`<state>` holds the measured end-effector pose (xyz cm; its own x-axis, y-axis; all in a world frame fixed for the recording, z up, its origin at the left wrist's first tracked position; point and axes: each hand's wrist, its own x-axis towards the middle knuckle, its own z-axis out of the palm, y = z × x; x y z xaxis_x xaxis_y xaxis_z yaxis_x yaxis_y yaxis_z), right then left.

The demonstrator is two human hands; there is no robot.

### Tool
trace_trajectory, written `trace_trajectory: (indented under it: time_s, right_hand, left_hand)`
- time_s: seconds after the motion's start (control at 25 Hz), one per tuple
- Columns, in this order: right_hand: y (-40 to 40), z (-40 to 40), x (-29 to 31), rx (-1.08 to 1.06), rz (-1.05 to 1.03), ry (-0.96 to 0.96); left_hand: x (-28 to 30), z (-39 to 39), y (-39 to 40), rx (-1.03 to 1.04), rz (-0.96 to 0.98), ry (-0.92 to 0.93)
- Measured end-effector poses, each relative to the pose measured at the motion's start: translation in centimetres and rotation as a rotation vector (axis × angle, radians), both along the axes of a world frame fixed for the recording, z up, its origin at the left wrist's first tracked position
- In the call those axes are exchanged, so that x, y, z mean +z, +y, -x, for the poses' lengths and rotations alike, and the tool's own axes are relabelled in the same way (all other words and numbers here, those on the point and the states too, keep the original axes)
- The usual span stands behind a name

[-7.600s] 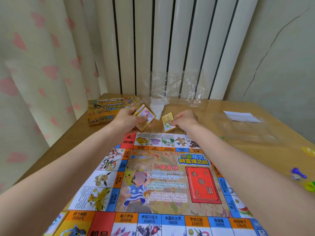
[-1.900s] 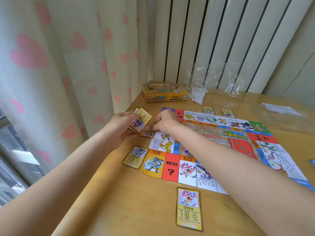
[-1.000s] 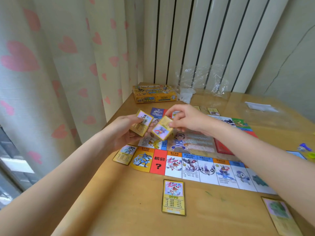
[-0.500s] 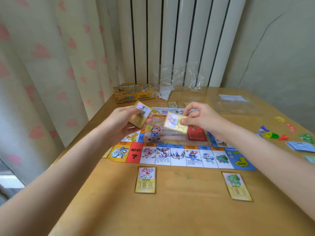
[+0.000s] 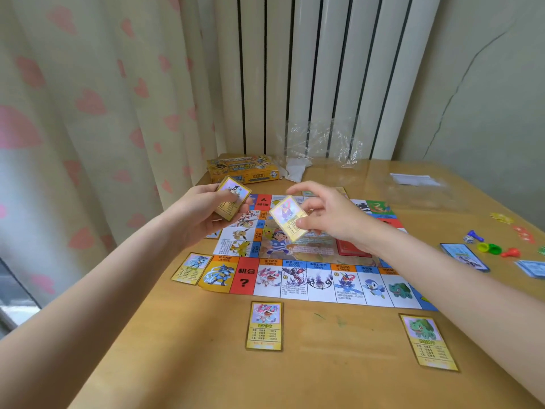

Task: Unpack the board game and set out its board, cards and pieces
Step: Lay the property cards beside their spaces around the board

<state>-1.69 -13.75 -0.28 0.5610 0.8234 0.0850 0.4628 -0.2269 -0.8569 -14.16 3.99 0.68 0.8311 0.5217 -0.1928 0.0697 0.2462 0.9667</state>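
Heart-print curtain point(image 5: 88, 113) far left. Yellow-bordered card point(image 5: 191, 268) flat on table point(image 5: 191, 364), touching the board's near-left corner. Left hand point(image 5: 200, 216) raised over the board's left edge, fingers curled round a small deck of cards point(image 5: 233, 197). Game box point(image 5: 243, 169) at far left of table, clear plastic wrap point(image 5: 323, 143) just right of it. Board point(image 5: 309, 261) lies unfolded mid-table. Pink-creature card point(image 5: 264, 325) flat near the board's near edge. Right hand point(image 5: 330, 216) above board centre, thumb and fingers pinching a single card point(image 5: 289, 218), tilted. Green-creature card point(image 5: 427, 341) flat at near right. Coloured pawns point(image 5: 491, 247), a die and blue cards point(image 5: 464, 256) well right of board.
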Motion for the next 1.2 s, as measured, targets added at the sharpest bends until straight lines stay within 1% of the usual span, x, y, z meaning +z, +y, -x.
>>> trace_trajectory:
  time_s: [0.16, 0.36, 0.52, 0.72, 0.84, 0.96, 1.08, 1.2]
  right_hand:
    - [0.1, -0.1, -0.2, 0.1, -0.004, 0.022]
    - [0.3, -0.1, -0.1, 0.131, -0.004, 0.004]
    - [0.0, -0.3, -0.2, 0.134, 0.012, -0.021]
    - [-0.1, -0.4, -0.3, 0.137, 0.021, -0.043]
    - [0.3, -0.6, -0.1, 0.115, 0.008, -0.048]
    - [1.0, -1.4, 0.4, 0.007, -0.046, -0.03]
    - [2.0, -2.4, 0.6, -0.097, -0.088, 0.001]
    - [2.9, -3.0, 0.1, -0.108, -0.059, -0.006]
  left_hand:
    - [-0.7, 0.1, -0.2, -0.071, -0.08, 0.032]
    - [-1.2, -0.7, -1.2, -0.182, -0.128, 0.066]
    - [-1.6, -1.3, -2.1, -0.208, -0.13, 0.085]
    - [-1.7, -1.5, -2.3, -0.191, -0.123, 0.093]
    - [-1.6, -1.7, -1.8, -0.126, -0.136, 0.072]
    - [-1.0, -2.0, 0.2, 0.043, -0.17, 0.017]
    - [0.0, -2.0, 1.9, 0.142, -0.079, -0.074]
    - [0.5, -2.1, 2.6, 0.167, -0.029, -0.095]
